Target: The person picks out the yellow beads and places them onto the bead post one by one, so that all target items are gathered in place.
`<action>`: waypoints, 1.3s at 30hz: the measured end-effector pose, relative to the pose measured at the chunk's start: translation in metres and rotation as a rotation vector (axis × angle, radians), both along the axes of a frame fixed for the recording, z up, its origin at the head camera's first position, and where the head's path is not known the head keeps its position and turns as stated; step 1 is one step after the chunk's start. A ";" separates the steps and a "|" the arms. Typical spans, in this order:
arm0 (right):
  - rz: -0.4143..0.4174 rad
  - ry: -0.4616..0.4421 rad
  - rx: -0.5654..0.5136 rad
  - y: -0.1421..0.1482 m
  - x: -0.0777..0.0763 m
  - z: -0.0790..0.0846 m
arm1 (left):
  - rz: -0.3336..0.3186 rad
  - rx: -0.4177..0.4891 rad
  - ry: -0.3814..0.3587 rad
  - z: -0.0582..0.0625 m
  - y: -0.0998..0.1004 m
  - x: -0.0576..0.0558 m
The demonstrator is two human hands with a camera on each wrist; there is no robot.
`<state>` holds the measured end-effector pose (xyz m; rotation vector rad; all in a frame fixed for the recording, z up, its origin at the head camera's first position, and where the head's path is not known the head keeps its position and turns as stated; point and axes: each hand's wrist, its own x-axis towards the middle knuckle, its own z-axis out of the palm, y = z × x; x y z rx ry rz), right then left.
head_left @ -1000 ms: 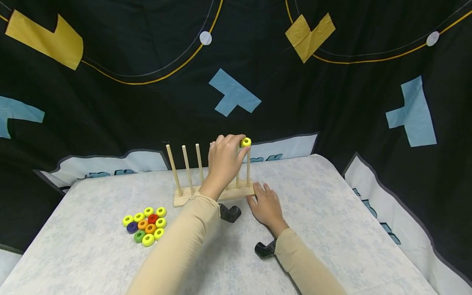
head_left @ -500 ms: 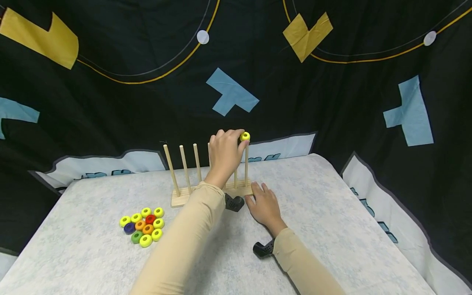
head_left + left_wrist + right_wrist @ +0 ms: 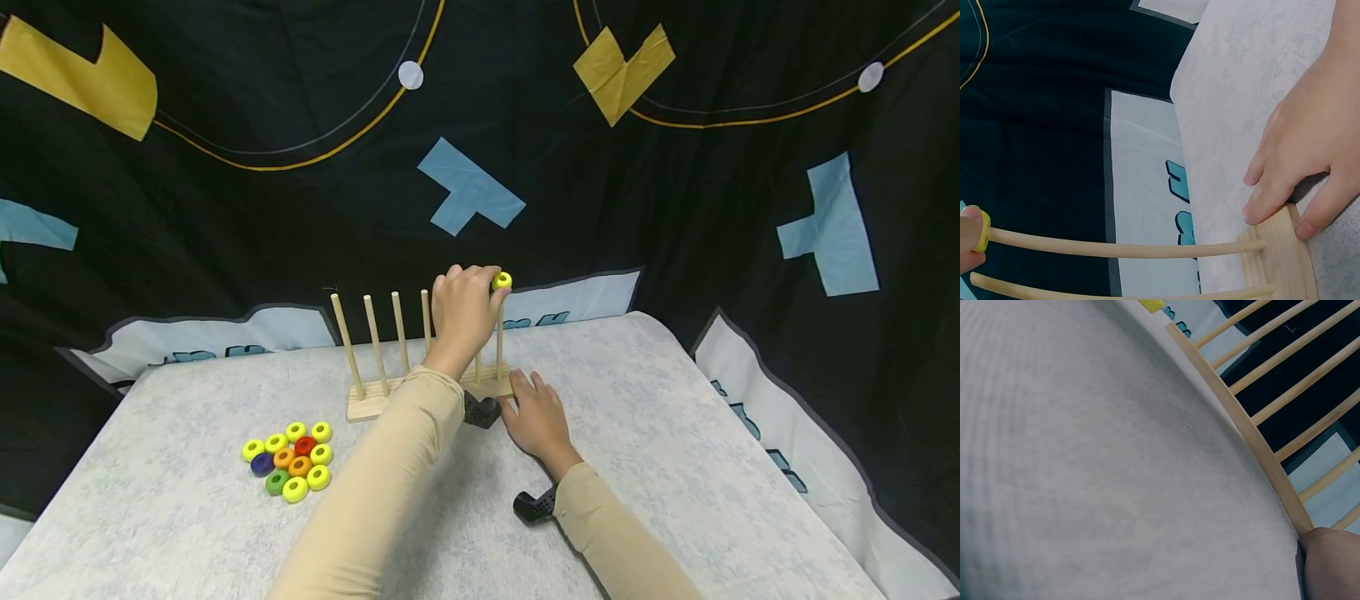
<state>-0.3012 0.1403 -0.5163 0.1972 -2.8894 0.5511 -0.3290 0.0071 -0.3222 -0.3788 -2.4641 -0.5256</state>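
Observation:
My left hand (image 3: 465,312) pinches a yellow ring bead (image 3: 502,281) between thumb and fingers. It holds the bead at the top of the end peg (image 3: 500,342) on the right of a wooden peg stand (image 3: 367,407). The left wrist view has the yellow bead (image 3: 984,231) right at the peg's tip; whether the tip is inside its hole is unclear. My right hand (image 3: 538,421) grips the stand's right end, thumb (image 3: 1309,230) on the front side and fingers on the end. Part of the stand is hidden behind my left hand and forearm.
Left of the stand, loose ring beads lie grouped on the table (image 3: 187,517): several yellow, two orange (image 3: 300,466), one red (image 3: 304,446), one purple (image 3: 262,464) and one green (image 3: 277,482). Other upright pegs (image 3: 377,344) stand beside the end one. A dark curtain (image 3: 315,225) hangs behind.
My left hand rose slightly with the yellow bead, then came down a little and to the right at the end peg's top. The right hand stays on the stand's end.

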 end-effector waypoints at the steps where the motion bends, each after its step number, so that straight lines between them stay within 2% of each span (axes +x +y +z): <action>1: 0.000 0.002 -0.002 0.000 0.000 0.000 | 0.003 -0.006 -0.006 0.000 0.000 0.000; 6: 0.000 0.004 -0.006 0.000 -0.001 0.000 | 0.009 -0.023 -0.020 -0.002 0.000 -0.001; 18: 0.002 0.006 -0.007 0.000 -0.001 0.000 | 0.031 -0.095 0.014 -0.002 0.001 -0.001; 34: -0.006 -0.018 -0.005 0.000 0.000 0.001 | 0.045 -0.172 -0.047 -0.001 0.002 -0.001; 39: -0.006 -0.029 -0.007 0.001 0.000 0.000 | 0.042 -0.164 -0.007 -0.003 0.001 -0.001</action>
